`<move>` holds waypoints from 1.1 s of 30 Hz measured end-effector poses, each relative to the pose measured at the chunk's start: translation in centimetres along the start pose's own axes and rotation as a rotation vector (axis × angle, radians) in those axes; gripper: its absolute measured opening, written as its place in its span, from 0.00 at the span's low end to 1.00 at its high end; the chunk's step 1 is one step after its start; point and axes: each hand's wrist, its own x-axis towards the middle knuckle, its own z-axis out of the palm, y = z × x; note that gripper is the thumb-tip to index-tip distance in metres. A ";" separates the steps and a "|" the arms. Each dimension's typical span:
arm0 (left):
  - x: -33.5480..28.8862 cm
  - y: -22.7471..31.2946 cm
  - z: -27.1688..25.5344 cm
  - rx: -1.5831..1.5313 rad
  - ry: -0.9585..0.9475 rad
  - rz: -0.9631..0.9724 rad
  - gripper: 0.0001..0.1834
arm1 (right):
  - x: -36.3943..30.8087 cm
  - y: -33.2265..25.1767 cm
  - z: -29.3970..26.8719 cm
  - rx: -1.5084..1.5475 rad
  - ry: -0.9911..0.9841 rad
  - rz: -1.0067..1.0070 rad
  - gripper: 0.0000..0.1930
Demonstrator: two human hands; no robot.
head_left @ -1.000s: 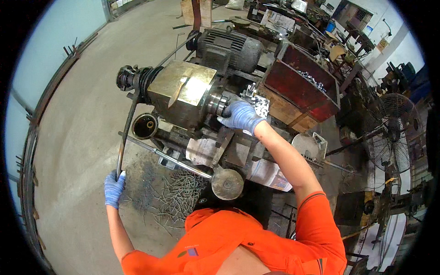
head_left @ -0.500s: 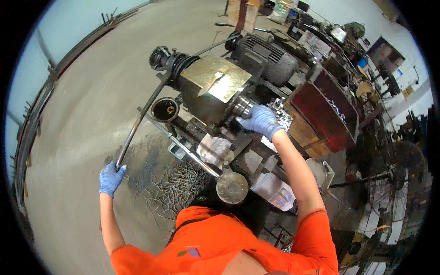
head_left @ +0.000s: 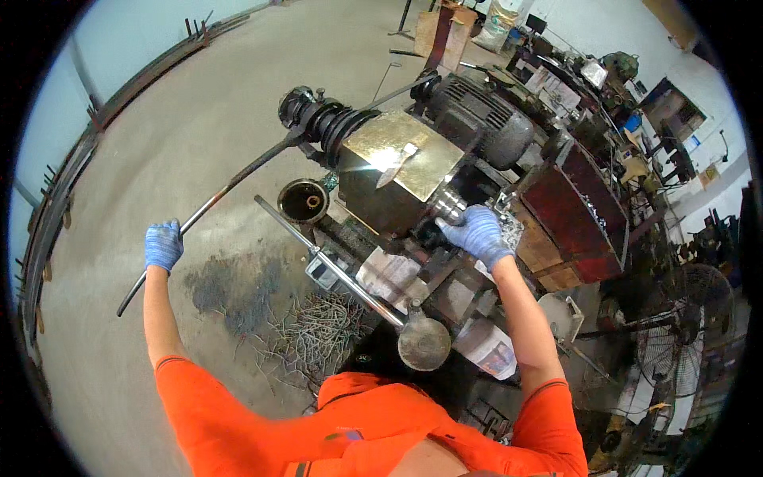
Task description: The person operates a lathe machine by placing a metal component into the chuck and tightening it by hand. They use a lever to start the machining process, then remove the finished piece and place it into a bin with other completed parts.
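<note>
My left hand, in a blue-grey glove, is closed around a long metal bar near its lower end. The bar slants up to a dark, ribbed mechanism at the far end of the machine's boxy housing. My gloved right hand is curled just below the shiny round spindle on the housing's right side. Its fingertips are partly hidden, so whatever they hold cannot be made out. A flat-bladed tool lies on the brassy top plate.
A second rod with a round metal disc crosses in front of me. Thin metal pieces are heaped on the floor. A greasy cup, motor, dark red bin and fan stand around the machine.
My left hand has moved left and up with the bar, which now slants flatter. My right hand remains by the spindle. The whole view has shifted slightly.
</note>
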 end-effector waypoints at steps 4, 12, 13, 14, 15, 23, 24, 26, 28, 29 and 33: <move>1.9 1.6 -1.4 -0.191 -0.255 -0.261 0.13 | -1.0 0.2 -0.6 -0.019 0.023 -0.059 0.24; 1.7 22.2 1.9 -1.067 -0.268 -0.292 0.21 | -10.6 6.1 -3.1 0.193 0.601 -0.114 0.13; 0.2 25.2 5.0 -1.028 -0.285 -0.152 0.22 | -12.6 7.1 -3.2 0.210 0.638 -0.055 0.12; -1.1 27.8 6.9 -0.988 -0.304 -0.011 0.24 | -14.6 8.6 -2.8 0.236 0.616 0.038 0.11; -0.1 31.7 2.9 -0.857 -0.516 0.039 0.23 | -17.3 10.9 -2.1 0.234 0.595 0.171 0.11; 4.8 32.8 7.0 -0.305 -0.279 0.574 0.13 | -31.1 21.1 3.2 0.212 0.558 0.607 0.09; 4.9 32.2 7.7 -0.360 -0.399 0.498 0.12 | -31.9 22.0 3.4 0.183 0.540 0.635 0.09; 4.9 31.8 9.0 -0.313 -0.326 0.539 0.11 | -32.5 21.6 2.1 0.172 0.549 0.638 0.09; 4.5 31.2 9.8 -0.346 -0.274 0.501 0.11 | -34.5 26.5 4.0 0.231 0.598 0.654 0.10; 4.2 31.0 9.0 -0.385 -0.298 0.439 0.12 | -34.0 26.9 3.8 0.263 0.616 0.657 0.10; 4.8 28.1 2.9 -0.253 -0.499 0.315 0.15 | -37.4 32.6 2.8 -0.231 0.375 0.731 0.25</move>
